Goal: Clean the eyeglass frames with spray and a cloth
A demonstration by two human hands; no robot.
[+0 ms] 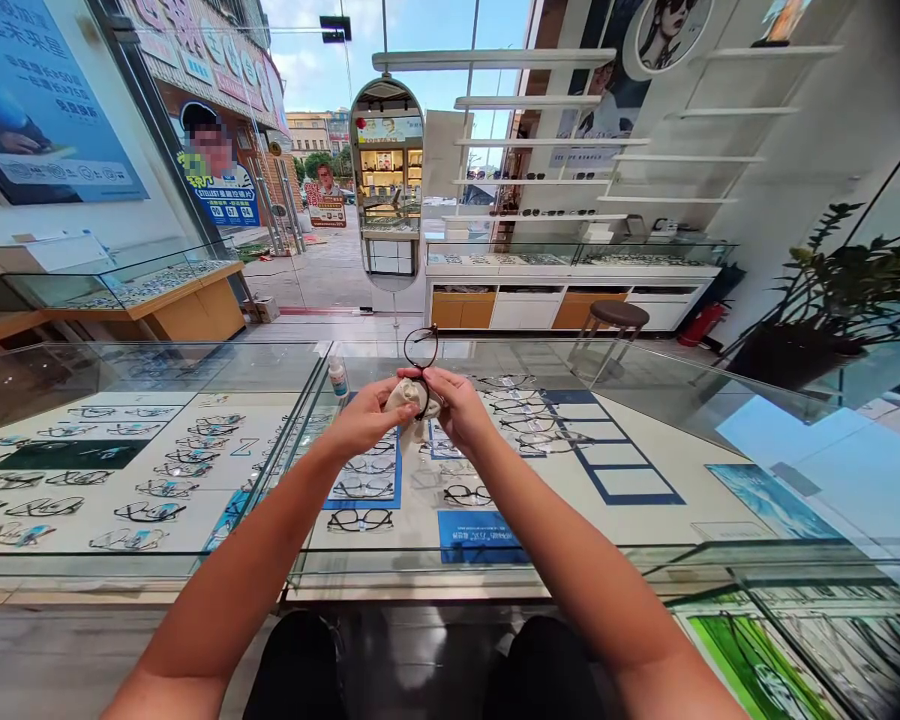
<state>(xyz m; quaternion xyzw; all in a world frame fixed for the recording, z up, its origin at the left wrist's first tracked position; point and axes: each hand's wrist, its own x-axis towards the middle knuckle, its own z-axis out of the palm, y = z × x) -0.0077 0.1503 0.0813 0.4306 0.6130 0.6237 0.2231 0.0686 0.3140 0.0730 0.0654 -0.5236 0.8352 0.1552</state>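
Above the glass counter, a pair of dark-rimmed eyeglasses [406, 353] is held on end, one round lens rim sticking up past my fingers. My left hand [371, 412] pinches a crumpled beige cloth [414, 422] against the lower lens. My right hand [456, 408] grips the frame near its middle, its fingers also touching the cloth. The lower rim is partly hidden by the cloth and fingers. Just left of my hands, a small white bottle [337, 378] with a printed label stands on the counter.
Under the counter glass [607, 375] lie rows of eyeglasses [360, 520] and a blue card [480, 537]. A stool [619, 316], a potted plant [817, 300] and a fire extinguisher [703, 323] stand beyond, right. An oval mirror [388, 190] hangs ahead; a second display case [795, 640] is at lower right.
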